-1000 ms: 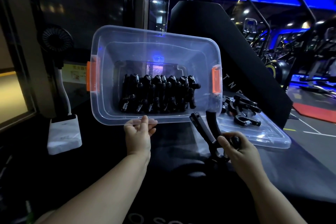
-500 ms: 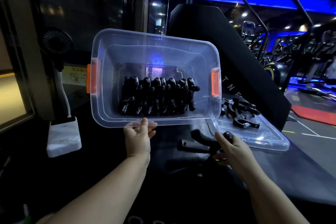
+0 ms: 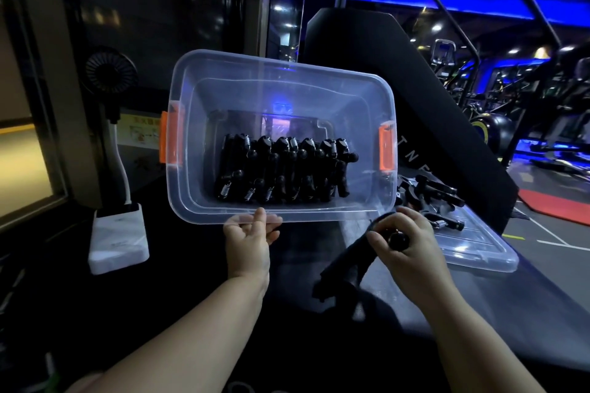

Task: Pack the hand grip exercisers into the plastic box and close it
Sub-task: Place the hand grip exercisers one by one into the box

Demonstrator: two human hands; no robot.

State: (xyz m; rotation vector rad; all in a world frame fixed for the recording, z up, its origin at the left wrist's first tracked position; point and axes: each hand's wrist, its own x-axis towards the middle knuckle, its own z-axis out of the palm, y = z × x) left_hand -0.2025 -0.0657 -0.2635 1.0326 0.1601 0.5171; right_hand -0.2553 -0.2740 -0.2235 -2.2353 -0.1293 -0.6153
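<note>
A clear plastic box (image 3: 204, 92) with orange latches is tilted up with its open side facing me. A row of several black hand grip exercisers (image 3: 281, 169) lies inside it. My left hand (image 3: 250, 239) grips the box's near rim from below. My right hand (image 3: 405, 242) holds a black hand grip exerciser (image 3: 346, 260) by its spring end, its handles pointing down and left, below and right of the box. The clear lid (image 3: 479, 249) lies flat at the right, with a few more exercisers (image 3: 431, 195) on it.
All this sits on a dark table. A white base (image 3: 118, 239) with a small black fan (image 3: 110, 72) on a bent neck stands at the left. A large black slanted panel (image 3: 399, 80) rises behind the box. Gym machines fill the far right.
My right hand turned the exerciser over: its handles pointed up a second ago, then sideways, and now hang down to the left. The box and my left hand stayed put.
</note>
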